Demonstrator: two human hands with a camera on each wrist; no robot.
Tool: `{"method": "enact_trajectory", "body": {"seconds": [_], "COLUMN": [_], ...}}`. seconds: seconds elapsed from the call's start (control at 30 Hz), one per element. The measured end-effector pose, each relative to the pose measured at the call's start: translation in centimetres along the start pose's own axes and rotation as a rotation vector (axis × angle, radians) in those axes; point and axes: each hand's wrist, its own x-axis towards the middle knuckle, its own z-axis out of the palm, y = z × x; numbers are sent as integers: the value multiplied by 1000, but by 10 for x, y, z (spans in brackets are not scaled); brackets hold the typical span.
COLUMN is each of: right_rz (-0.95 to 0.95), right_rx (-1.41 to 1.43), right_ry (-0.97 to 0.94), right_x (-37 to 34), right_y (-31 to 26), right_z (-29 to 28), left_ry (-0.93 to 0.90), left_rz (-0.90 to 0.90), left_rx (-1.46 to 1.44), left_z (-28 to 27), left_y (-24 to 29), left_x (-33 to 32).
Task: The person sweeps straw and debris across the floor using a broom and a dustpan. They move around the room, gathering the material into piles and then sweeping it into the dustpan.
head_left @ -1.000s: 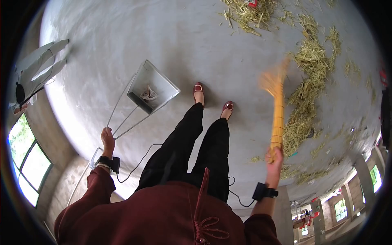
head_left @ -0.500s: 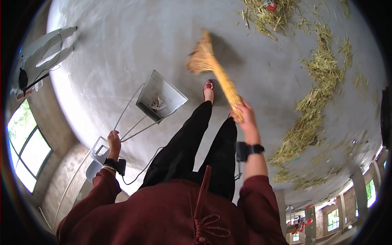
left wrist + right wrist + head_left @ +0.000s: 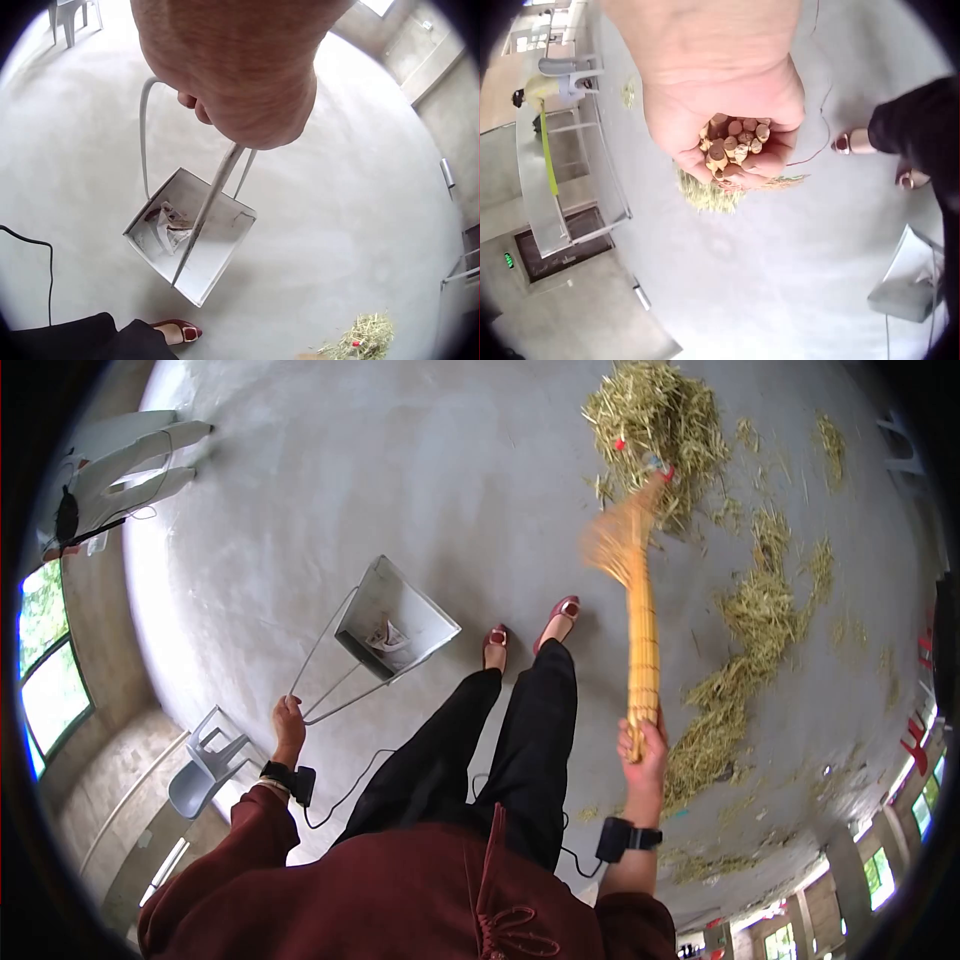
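Note:
In the head view my left hand (image 3: 289,725) grips the wire handle of a grey metal dustpan (image 3: 420,610), which is low over the floor, left of the feet. A crumpled whitish scrap (image 3: 174,234) lies inside the pan. My right hand (image 3: 645,748) holds a broom (image 3: 642,630) by the end of its yellow bound handle. The right wrist view shows the bundled stalk ends (image 3: 735,142) within the curled fingers. Ahead, the blurred bristles (image 3: 615,545) fan out at the near edge of a straw pile (image 3: 680,415) with red bits in it.
A long band of loose straw (image 3: 745,630) runs down the right side of the grey floor. Both feet in red shoes (image 3: 563,610) stand between pan and broom. At left are a grey plastic chair (image 3: 205,770) and a window. Cables hang from both wrists.
The broom swung left across the front of the feet, then back right and forward to the straw pile. The view has turned toward the pile, and the feet have shifted. Both grips are unchanged.

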Motion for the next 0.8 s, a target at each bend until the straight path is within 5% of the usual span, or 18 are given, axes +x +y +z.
{"method": "enact_trajectory", "body": {"seconds": [0.1,0.17,0.33,0.57,0.63,0.8], "right_rz": [69,149,243,185,185,-107], "right_rx": [-40,-62,-169,-88,-100,-136], "right_ry": [-311,-415,-399,-101,114,329], "right_x": [79,132,227,180,145,82], "right_y": [8,9,1,-124,-165,-228], "right_z": [91,153,210,17,-38,-97], "left_ry": [76,24,47,62,70,50], "left_rz": [63,-65,7,-17,30,47], "left_rx": [12,-52,-32,-87,-48,-60], "left_z": [-1,-4,-3,-13,-12,-9], "left_y": [8,41,91,182,199,256], "left_x": [3,5,22,54,67,113]}}
